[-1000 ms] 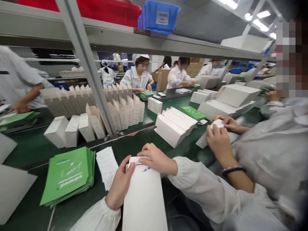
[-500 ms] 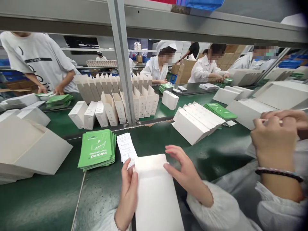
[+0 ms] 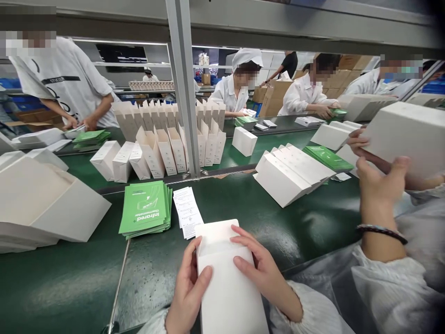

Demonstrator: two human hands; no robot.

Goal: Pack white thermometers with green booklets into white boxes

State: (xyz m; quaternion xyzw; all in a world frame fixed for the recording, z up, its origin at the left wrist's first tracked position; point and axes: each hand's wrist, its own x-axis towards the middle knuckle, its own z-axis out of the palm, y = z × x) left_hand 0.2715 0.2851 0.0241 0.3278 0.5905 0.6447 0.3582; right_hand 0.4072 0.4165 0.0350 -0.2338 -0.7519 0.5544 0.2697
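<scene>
- Holding the white box (image 3: 229, 292) between both sets of fingers, I had it low in front of me, its long face upward and its far end just short of the white leaflets (image 3: 187, 213).
- My right fingers (image 3: 247, 237), which half a second earlier hung spread and largely off the far right corner, had come back onto the box — slightly fanned across its right edge, thumb on the face.
- My left fingers (image 3: 190, 254) gripped the left edge, thumb lying on the face.
- That gave me, I judged, steadier two-sided control near the crease. The blue marks seen a second earlier no longer showed; whether the far end was tucked shut, I couldn't tell.
- The green booklets (image 3: 146, 208) sat stacked on the surface (image 3: 156, 269) to the left — well apart from my fingers and, like the leaflets, untouched.
- On my right, a co-worker's hand (image 3: 378, 195) was now beside a raised carton (image 3: 399, 134), which half a second earlier wasn't up there.
</scene>
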